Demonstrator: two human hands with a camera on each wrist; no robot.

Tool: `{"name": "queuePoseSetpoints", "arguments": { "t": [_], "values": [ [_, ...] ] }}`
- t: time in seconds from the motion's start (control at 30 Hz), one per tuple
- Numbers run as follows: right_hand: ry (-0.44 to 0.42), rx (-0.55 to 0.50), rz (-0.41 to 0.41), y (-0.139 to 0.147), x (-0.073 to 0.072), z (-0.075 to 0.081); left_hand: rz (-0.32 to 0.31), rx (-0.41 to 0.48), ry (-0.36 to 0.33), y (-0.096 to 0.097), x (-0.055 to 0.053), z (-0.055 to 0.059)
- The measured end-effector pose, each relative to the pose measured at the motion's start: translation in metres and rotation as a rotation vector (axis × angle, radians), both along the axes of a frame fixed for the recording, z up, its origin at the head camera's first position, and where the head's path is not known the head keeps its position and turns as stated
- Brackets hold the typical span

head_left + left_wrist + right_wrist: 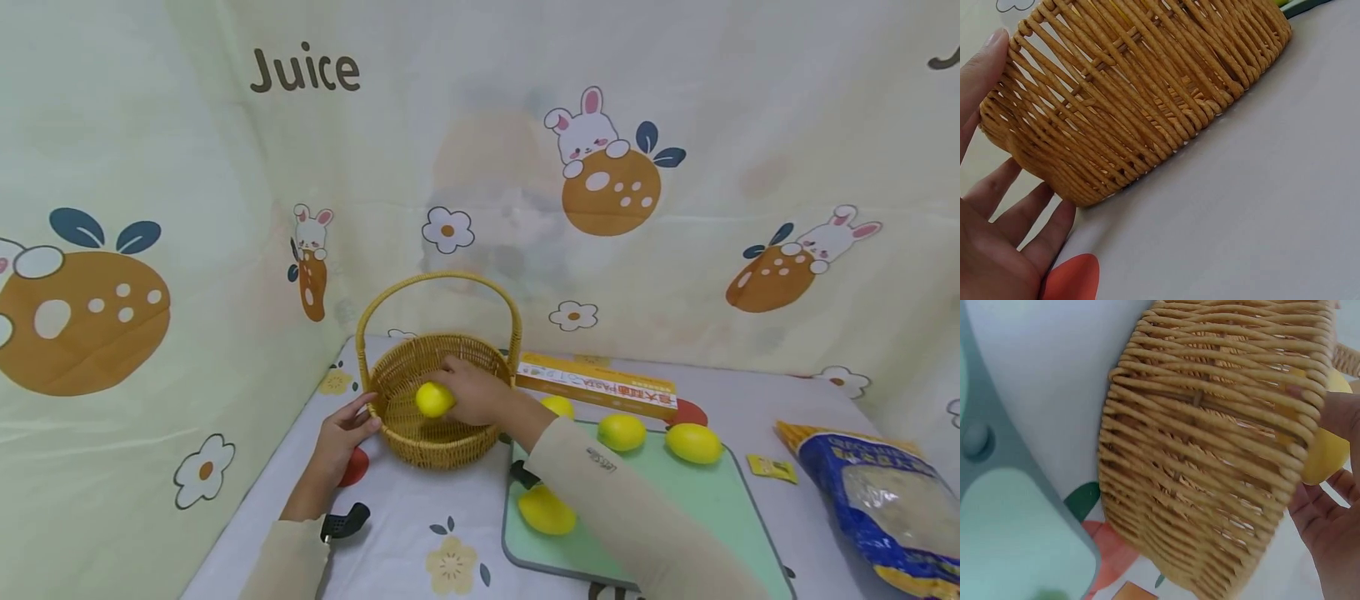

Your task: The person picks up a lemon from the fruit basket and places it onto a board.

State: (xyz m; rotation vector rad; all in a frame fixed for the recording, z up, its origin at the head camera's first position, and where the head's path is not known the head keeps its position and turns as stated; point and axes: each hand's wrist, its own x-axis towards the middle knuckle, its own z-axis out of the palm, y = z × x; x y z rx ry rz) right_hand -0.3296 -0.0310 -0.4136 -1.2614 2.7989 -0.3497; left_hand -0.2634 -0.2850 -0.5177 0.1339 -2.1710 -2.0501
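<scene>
A wicker basket with a tall arched handle stands near the back wall. My left hand grips its left side, thumb at the rim; in the left wrist view the fingers of that hand lie along the woven wall. Over the basket's opening, my right hand holds a yellow lemon. Through the weave in the right wrist view, part of the lemon shows between thumb and fingers. Several more lemons, one of them near the back edge, lie on a green cutting board under my right forearm.
Behind the board lies a long orange pasta box. To the right are a small yellow packet and a blue-and-yellow bag. A printed cloth covers the table, and printed curtains enclose the back and sides.
</scene>
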Motion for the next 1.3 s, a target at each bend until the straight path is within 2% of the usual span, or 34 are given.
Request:
{"name": "queuePoseSetpoints", "arguments": {
  "t": [0.23,0.53,0.87,1.3],
  "values": [
    [-0.044,-0.049,-0.018,0.015,0.002,0.01,0.004,0.006,-0.003,-0.003,0.001,0.001],
    [-0.036,-0.077,-0.041,0.042,0.001,0.021,-0.011,0.006,-0.014,-0.002,0.001,0.0],
    [-0.043,-0.116,-0.075,0.066,0.01,0.034,-0.013,0.018,-0.007,0.001,0.004,0.0],
    [0.019,-0.121,-0.067,0.099,0.022,0.051,-0.008,0.014,-0.012,0.002,0.001,0.001]
  ]
}}
